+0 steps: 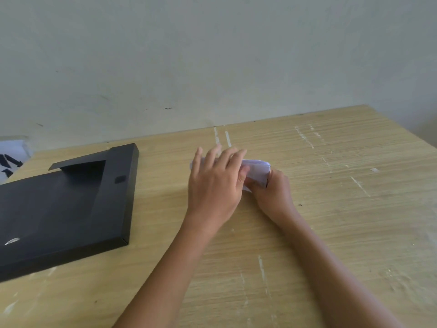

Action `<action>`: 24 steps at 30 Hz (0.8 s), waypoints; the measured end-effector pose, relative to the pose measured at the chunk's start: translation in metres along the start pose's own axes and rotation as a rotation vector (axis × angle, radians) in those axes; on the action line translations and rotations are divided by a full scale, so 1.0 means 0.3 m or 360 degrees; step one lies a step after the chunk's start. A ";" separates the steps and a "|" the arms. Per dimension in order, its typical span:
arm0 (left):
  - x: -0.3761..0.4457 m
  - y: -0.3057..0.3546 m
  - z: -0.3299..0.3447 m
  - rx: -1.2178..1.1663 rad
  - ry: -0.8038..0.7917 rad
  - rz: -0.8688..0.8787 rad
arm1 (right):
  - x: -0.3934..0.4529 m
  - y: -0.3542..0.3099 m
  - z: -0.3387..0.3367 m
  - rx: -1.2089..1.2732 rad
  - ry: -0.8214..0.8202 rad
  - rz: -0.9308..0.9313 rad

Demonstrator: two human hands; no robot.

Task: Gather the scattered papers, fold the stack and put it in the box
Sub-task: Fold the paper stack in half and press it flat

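A folded stack of white papers (257, 171) lies on the wooden table (331, 209) near its middle. My left hand (215, 183) rests flat on the stack's left part, fingers spread and pointing away from me, and hides much of it. My right hand (272, 192) grips the stack's right near corner with curled fingers. A flat black box (63, 209) lies to the left on the table, with a flap raised at its far end.
A pale wall runs behind the table's far edge. At the far left edge a white sheet with black marks (11, 162) shows beyond the box. Bare wood lies to the right and in front of my arms.
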State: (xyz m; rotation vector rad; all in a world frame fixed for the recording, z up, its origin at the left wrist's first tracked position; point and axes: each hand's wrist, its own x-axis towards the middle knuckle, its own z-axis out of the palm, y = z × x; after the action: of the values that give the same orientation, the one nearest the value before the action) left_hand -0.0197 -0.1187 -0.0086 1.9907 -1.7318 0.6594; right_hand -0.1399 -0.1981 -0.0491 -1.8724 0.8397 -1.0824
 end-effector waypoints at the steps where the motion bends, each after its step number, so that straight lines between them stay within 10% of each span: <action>1: 0.002 -0.003 0.011 0.0056 -0.0034 0.0023 | -0.001 -0.002 -0.001 0.0010 0.0006 -0.0008; 18: 0.073 -0.055 -0.035 0.0064 -0.0264 0.0296 | 0.008 0.012 -0.002 0.0088 -0.0025 0.0200; 24: 0.110 -0.128 -0.085 -0.0719 -0.0405 -0.0258 | 0.004 -0.064 -0.031 0.0568 0.0258 0.0140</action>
State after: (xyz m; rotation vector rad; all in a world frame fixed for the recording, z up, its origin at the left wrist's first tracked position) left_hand 0.0200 -0.1244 0.0313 1.9153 -1.6488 -0.0455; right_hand -0.1449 -0.1931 -0.0289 -1.4548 0.7543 -1.2498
